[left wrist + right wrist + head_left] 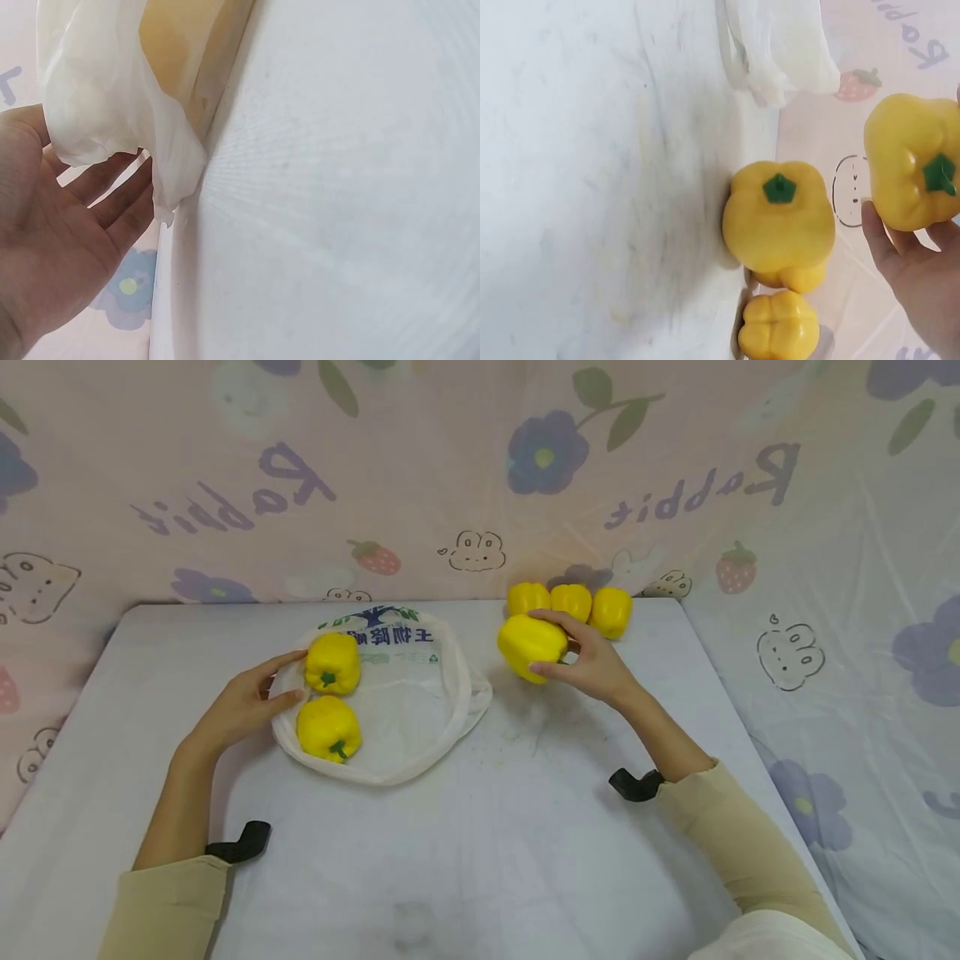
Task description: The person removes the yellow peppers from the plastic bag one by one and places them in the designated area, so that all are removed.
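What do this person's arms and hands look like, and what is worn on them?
The left hand and right hand are bare, without gloves. Both arms wear plain beige sleeves, ending above the wrist. A small, bent black piece sticks out at each cuff. White fabric shows over the upper right sleeve. No cables are visible.

Held yellow pepper (900,169) and right hand (934,285) cut off in right wrist view, white bag (94,86) cropped in left wrist view, hiding some fingertips of left hand (64,225).
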The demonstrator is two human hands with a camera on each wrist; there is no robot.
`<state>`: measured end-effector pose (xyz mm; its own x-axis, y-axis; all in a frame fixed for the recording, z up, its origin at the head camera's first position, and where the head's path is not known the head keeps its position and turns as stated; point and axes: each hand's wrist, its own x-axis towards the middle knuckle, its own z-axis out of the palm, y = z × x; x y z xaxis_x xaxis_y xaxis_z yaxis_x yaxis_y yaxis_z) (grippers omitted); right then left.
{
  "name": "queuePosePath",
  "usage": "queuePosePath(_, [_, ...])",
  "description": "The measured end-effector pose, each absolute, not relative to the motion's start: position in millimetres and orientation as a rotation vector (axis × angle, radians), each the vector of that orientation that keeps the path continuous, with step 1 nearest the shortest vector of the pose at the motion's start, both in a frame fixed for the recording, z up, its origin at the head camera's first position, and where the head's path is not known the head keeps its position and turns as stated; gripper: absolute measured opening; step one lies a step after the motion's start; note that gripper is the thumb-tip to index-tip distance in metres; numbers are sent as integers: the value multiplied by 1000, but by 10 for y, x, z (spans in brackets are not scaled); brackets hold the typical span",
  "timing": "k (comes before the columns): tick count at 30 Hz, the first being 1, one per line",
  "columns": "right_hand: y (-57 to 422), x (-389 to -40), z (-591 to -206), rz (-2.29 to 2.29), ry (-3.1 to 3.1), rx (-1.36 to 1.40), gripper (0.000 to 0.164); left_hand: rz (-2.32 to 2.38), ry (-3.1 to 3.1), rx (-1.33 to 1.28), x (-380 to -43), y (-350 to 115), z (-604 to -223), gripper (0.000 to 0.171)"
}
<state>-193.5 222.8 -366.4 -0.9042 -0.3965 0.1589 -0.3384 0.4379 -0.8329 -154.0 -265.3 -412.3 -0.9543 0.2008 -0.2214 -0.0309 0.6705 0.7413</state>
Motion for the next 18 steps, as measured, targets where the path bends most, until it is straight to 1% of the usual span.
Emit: queuePosePath(18, [2538,-1971,-3726,-1496,2772,-479,65,1197,2595,160,-1529,-2665,-4130,69])
